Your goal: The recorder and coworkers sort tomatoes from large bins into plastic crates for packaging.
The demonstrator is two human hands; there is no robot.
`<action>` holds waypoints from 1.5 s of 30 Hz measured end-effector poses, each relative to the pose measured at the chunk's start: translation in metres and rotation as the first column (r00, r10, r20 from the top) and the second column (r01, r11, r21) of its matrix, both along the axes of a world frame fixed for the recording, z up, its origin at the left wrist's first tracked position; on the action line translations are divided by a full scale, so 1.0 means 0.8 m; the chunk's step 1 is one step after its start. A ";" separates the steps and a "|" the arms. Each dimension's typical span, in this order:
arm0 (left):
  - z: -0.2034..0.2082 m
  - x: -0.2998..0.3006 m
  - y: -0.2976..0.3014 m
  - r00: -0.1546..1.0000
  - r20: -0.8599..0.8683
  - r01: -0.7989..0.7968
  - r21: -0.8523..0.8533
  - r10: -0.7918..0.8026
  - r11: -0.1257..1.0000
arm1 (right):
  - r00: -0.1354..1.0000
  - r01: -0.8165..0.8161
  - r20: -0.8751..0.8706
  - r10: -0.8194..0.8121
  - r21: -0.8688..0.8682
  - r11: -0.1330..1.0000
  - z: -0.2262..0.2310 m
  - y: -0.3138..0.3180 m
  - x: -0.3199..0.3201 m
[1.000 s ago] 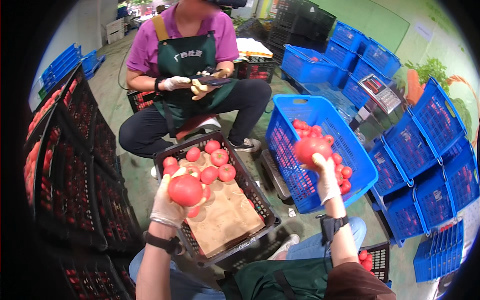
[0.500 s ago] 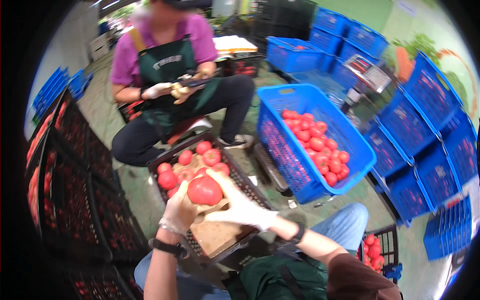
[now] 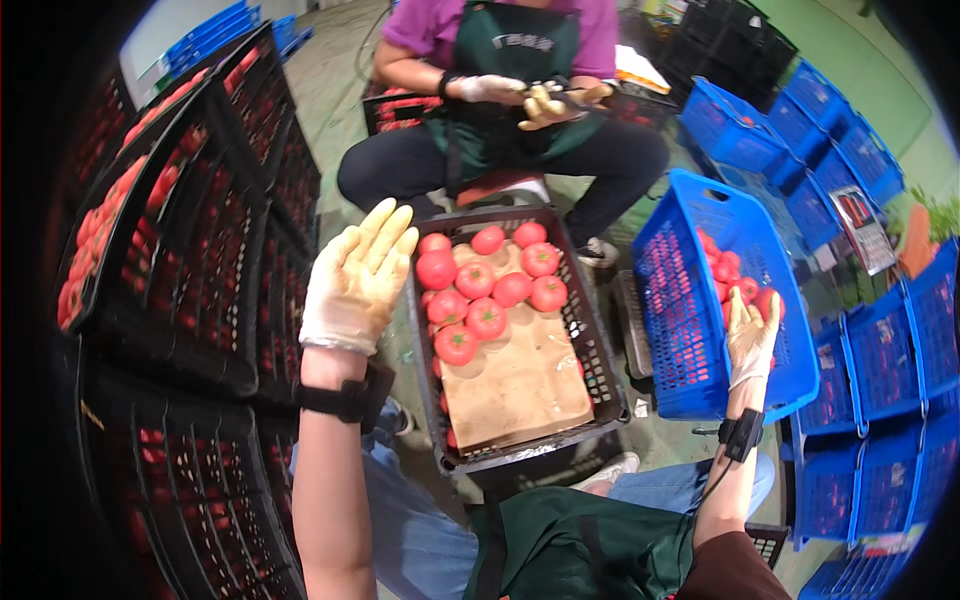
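My left hand point(image 3: 360, 275), in a white glove with a yellowish palm, is raised at the left of a black crate point(image 3: 440, 462). Its palm shows, the fingers are stretched out, and nothing is in it. My right hand point(image 3: 750, 345), gloved alike, reaches into a blue basket point(image 3: 685, 290) of red tomatoes point(image 3: 722, 268). Its fingers are apart around a tomato point(image 3: 768, 303), with no closed grip visible. In the black crate, several tomatoes point(image 3: 486, 318) lie on brown paper point(image 3: 520, 385) toward the far end and left side; the near paper is bare.
A co-worker in a purple shirt and green apron point(image 3: 510, 50) sits opposite, gloved hands point(image 3: 545, 100) around a dark object. Stacked black crates of tomatoes point(image 3: 180, 290) line the left. Blue baskets point(image 3: 880, 370) stack at the right, near a scale point(image 3: 862, 230).
My hands have parted from the large tomato they held over the black crate. The left moved up and left, opening; the right moved right into the blue basket. The view has shifted.
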State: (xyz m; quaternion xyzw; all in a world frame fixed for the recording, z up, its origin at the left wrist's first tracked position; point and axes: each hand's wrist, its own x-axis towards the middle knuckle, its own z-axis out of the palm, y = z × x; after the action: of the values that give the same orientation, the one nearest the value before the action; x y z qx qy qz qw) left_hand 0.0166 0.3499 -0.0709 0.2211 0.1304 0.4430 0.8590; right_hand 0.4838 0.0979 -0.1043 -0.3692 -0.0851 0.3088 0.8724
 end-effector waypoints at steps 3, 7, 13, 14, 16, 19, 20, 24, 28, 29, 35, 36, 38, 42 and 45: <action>-0.026 -0.032 0.005 0.997 0.074 -0.011 -0.140 0.022 0.990 | 0.818 -0.120 0.495 0.293 -0.353 0.928 -0.021 0.079 -0.125; -0.021 -0.016 0.005 0.993 0.097 0.080 -0.178 -0.064 0.981 | -0.053 0.035 0.691 0.721 -0.720 0.693 -0.123 0.165 -0.264; -0.007 -0.009 -0.012 0.999 0.034 0.033 -0.186 -0.027 0.982 | -0.102 0.245 0.413 0.905 -0.871 0.426 -0.208 0.223 -0.348; -0.004 -0.010 -0.014 1.000 0.014 0.014 -0.181 -0.012 0.983 | -0.092 0.270 0.426 0.900 -0.859 0.434 -0.213 0.227 -0.352; 0.003 -0.016 -0.018 1.000 0.010 -0.007 -0.179 0.009 0.984 | -0.088 0.304 0.489 0.868 -0.817 0.490 -0.221 0.230 -0.354; 0.001 -0.024 -0.021 0.995 0.095 0.054 -0.190 -0.036 0.980 | -0.182 0.291 0.572 0.800 -0.745 0.600 -0.235 0.224 -0.352; -0.002 -0.025 -0.020 0.983 0.160 0.117 -0.188 -0.087 0.975 | -0.187 0.292 0.573 0.798 -0.743 0.602 -0.238 0.223 -0.346; 0.012 -0.019 -0.025 0.993 0.120 0.033 -0.198 -0.010 0.980 | -0.233 0.308 0.455 0.860 -0.804 0.509 -0.216 0.230 -0.350; -0.003 -0.025 -0.015 0.997 0.080 0.032 -0.194 -0.017 0.980 | -0.262 0.266 0.449 0.854 -0.817 0.511 -0.219 0.242 -0.340; -0.002 -0.023 -0.014 0.998 0.056 0.015 -0.201 -0.003 0.980 | -0.237 0.248 0.477 0.847 -0.813 0.527 -0.222 0.238 -0.334; -0.014 -0.031 -0.006 0.998 -0.017 -0.069 -0.179 0.067 0.981 | 0.575 -0.799 -0.113 0.810 -0.291 0.526 -0.177 0.180 -0.326; -0.015 -0.035 -0.006 0.998 0.000 -0.064 -0.177 0.065 0.982 | 0.533 -0.833 -0.304 0.790 -0.022 0.554 -0.139 0.162 -0.331; -0.019 -0.014 -0.002 0.999 0.042 -0.003 -0.146 0.009 0.989 | 0.454 -0.710 -0.478 0.752 0.317 0.629 -0.091 0.125 -0.308; -0.013 0.021 -0.005 0.999 -0.013 0.042 -0.092 -0.043 0.995 | 0.607 -0.550 -0.343 0.717 0.469 0.691 -0.043 0.070 -0.231; -0.022 -0.025 -0.002 1.000 -0.028 0.004 -0.079 -0.006 0.997 | 0.725 -0.480 -0.249 0.642 0.485 0.731 0.006 0.056 -0.192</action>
State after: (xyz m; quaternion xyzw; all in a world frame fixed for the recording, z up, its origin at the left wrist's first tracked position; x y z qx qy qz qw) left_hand -0.0036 0.3486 -0.0884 0.1935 0.1594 0.4321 0.8663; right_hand 0.3303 0.1431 -0.0993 -0.0731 -0.0739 0.6086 0.7866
